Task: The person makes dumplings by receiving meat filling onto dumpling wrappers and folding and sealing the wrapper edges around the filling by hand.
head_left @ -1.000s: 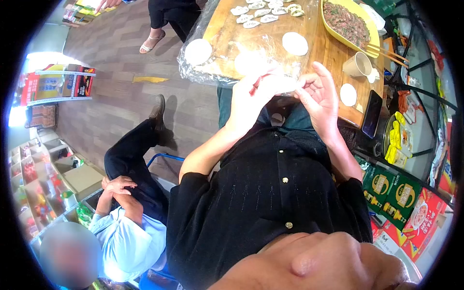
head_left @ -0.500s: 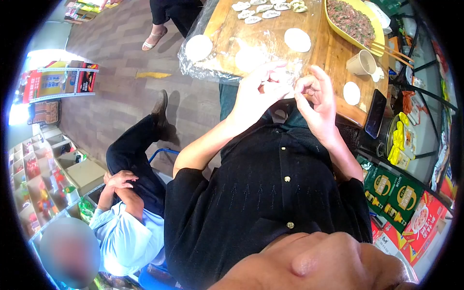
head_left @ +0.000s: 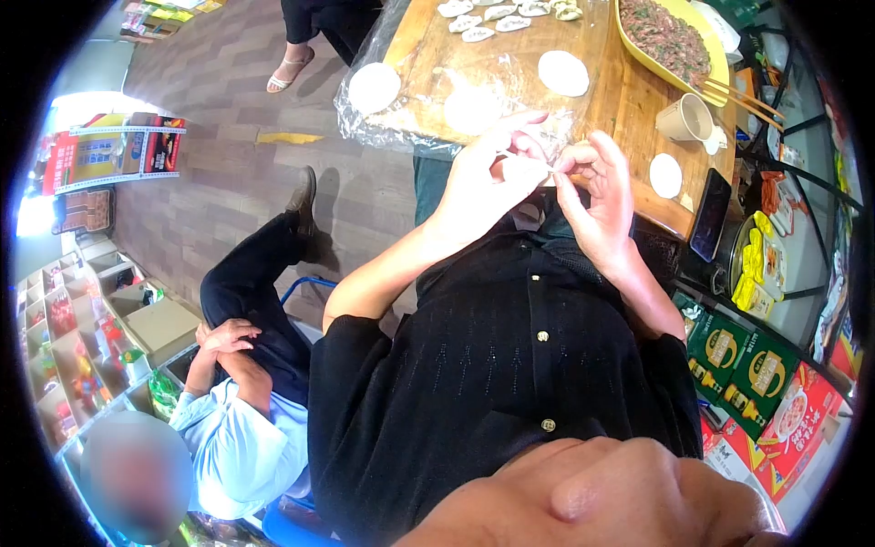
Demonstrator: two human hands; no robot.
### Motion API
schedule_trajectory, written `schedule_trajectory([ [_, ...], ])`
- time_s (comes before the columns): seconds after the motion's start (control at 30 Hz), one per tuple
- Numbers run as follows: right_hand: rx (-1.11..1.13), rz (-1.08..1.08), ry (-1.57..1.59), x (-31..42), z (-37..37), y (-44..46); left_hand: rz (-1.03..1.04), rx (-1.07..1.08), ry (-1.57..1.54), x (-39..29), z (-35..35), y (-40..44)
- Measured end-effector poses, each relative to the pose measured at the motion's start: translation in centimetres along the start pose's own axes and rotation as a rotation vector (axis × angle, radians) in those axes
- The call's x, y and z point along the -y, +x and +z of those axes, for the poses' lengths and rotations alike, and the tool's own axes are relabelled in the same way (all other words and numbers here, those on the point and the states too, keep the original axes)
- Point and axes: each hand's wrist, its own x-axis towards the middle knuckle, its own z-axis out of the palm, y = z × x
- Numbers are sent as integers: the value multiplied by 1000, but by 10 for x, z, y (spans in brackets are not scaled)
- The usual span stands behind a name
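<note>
My left hand and my right hand meet over the near edge of the table. Between their fingertips is a small white dumpling, pinched from both sides and mostly covered by the fingers. Round white wrappers lie around them: one wrapper on the plastic film, another wrapper beyond my hands, and a third wrapper right of my right hand. Several folded dumplings rest at the far side. A yellow dish holds minced filling, with chopsticks on its rim.
On the wooden table stand a paper cup and a dark phone at the right edge. Clear plastic film covers the left corner. A seated person is at left; another person's foot shows beyond.
My fingers have shifted slightly along the dumpling's edge, and some left fingers are straighter. Both hands stay in nearly the same place, and the table items remain as they were.
</note>
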Motion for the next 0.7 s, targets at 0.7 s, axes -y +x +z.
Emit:
schedule_trajectory([
  [0.7, 28, -19, 32, -2, -1, 5, 30, -79, 32, 9, 4, -6],
])
